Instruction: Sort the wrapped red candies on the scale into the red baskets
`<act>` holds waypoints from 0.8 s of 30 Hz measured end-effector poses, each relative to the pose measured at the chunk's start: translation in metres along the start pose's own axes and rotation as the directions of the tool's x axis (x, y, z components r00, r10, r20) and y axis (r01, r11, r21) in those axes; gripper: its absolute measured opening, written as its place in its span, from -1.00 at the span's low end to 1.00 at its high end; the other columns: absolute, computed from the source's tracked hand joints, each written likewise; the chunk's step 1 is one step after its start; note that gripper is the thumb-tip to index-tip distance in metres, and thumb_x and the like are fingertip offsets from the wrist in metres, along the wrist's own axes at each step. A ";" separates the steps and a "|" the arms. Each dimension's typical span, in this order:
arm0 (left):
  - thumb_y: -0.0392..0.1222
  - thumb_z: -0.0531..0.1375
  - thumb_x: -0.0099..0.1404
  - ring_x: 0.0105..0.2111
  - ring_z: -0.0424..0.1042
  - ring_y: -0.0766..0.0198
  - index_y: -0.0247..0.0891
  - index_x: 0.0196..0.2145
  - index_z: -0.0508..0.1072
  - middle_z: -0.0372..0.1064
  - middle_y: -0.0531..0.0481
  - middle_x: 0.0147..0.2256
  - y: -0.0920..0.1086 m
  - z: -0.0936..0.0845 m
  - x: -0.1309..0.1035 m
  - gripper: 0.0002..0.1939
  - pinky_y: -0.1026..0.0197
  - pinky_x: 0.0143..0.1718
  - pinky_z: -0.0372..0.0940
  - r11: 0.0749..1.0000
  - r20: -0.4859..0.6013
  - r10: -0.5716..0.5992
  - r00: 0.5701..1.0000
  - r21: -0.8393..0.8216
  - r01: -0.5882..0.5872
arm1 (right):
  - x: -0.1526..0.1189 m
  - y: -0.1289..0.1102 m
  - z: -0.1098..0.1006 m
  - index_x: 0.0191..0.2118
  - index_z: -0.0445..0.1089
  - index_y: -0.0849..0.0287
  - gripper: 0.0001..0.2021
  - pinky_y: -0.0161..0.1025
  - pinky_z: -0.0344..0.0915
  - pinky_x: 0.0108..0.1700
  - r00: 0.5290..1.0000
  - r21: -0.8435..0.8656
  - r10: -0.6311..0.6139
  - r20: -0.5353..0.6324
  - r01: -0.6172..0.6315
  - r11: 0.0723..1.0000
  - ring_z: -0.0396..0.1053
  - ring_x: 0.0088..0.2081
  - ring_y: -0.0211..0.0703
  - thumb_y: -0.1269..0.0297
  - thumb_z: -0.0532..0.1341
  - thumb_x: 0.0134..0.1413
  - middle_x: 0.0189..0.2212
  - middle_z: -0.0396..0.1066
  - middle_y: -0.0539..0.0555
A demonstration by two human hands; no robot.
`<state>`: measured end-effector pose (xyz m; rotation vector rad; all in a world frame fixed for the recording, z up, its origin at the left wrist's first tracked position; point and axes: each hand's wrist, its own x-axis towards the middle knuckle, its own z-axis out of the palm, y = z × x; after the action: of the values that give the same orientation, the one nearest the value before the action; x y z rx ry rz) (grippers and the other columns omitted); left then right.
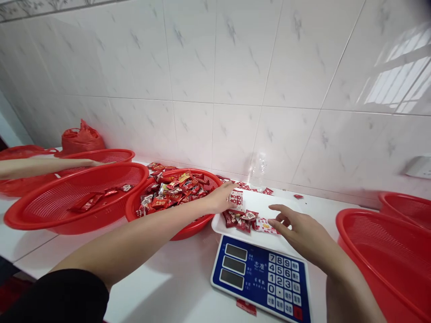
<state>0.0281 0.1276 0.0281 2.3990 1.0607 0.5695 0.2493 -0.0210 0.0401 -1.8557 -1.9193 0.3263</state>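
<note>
A loose red packet [246, 307] lay at the scale's [251, 280] near edge. Atop the scale, the white tray's [286, 197] raised rim prob. stopped the candy packets [248, 216] sliding off. R hand [296, 224] hung there, fingers apart; L hand [218, 198] looked clamped on a red-and-white packet [236, 200]. L of scale, a full basket [190, 232] took up room; behind scale, a clear bottle [260, 171] prob. limited reach, w/ another person's arm [40, 168] far L.

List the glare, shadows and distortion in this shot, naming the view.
Head view: window glare whitens the wall at upper right; soft shadow darkens the table below the left arm; wide-angle distortion seems to stretch the left basket near the edge; the clear bottle looks faint against the pale tiles.
</note>
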 end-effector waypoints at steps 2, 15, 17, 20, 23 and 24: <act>-0.23 0.26 0.08 0.23 0.02 -0.01 -0.13 0.19 0.14 -0.14 -0.11 0.29 0.004 0.006 -0.003 -0.28 0.07 0.19 0.00 0.994 0.055 0.021 0.998 0.108 -0.027 | 0.000 0.000 0.000 0.04 0.28 -0.06 -0.57 -0.14 0.27 -0.27 1.000 -0.003 -0.004 -0.001 0.004 1.000 0.42 -0.27 -0.06 -0.07 -0.05 0.15 -0.26 0.49 0.04; -0.19 0.16 0.22 0.11 0.21 0.08 -0.27 0.13 0.23 0.21 -0.17 0.12 0.012 0.010 -0.004 -0.48 0.15 0.10 0.12 0.976 0.202 0.111 0.973 0.165 -0.145 | 0.018 0.016 0.017 0.09 0.27 0.03 -0.59 -0.10 0.24 -0.06 0.991 -0.134 -0.031 0.128 0.048 0.990 0.35 0.00 0.00 0.11 0.08 0.12 0.01 0.40 0.09; -0.20 0.19 0.18 0.08 0.25 0.07 -0.24 0.10 0.27 0.27 -0.14 0.10 0.016 0.002 -0.006 -0.49 0.14 0.07 0.14 0.974 0.219 0.101 0.971 0.178 -0.142 | 0.021 0.018 0.021 0.10 0.26 0.05 -0.59 -0.11 0.23 -0.03 0.990 -0.137 -0.042 0.138 0.061 0.989 0.33 0.02 -0.01 0.17 0.09 0.11 0.03 0.39 0.09; -0.21 0.24 0.11 0.00 0.33 0.07 -0.15 0.03 0.34 0.36 -0.06 0.02 0.021 -0.010 -0.012 -0.51 0.18 -0.03 0.19 0.965 0.294 0.088 0.952 0.211 -0.155 | 0.023 0.021 0.025 0.12 0.25 0.08 -0.57 -0.12 0.22 0.00 0.990 -0.133 -0.043 0.135 0.062 0.989 0.31 0.04 -0.02 0.24 0.10 0.10 0.05 0.36 0.09; -0.26 0.21 0.11 -0.04 0.35 0.09 -0.11 -0.03 0.40 0.41 -0.02 -0.04 0.022 -0.021 -0.021 -0.58 0.22 -0.10 0.21 0.954 0.337 0.067 0.939 0.254 -0.159 | 0.023 0.023 0.025 0.13 0.23 0.09 -0.57 -0.12 0.21 0.01 0.991 -0.124 -0.043 0.129 0.059 0.991 0.30 0.05 -0.03 0.24 0.08 0.12 0.06 0.36 0.10; -0.28 0.19 0.13 -0.06 0.36 0.11 -0.10 -0.06 0.41 0.42 -0.01 -0.06 0.020 -0.025 -0.023 -0.62 0.23 -0.13 0.21 0.952 0.319 0.040 0.947 0.275 -0.133 | 0.023 0.023 0.024 0.14 0.23 0.08 -0.57 -0.11 0.21 0.01 0.991 -0.119 -0.042 0.125 0.057 0.991 0.30 0.05 -0.03 0.24 0.07 0.13 0.06 0.36 0.10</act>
<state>0.0122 0.1039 0.0555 2.6879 0.9567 0.0523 0.2581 0.0067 0.0116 -1.9007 -2.1074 0.3199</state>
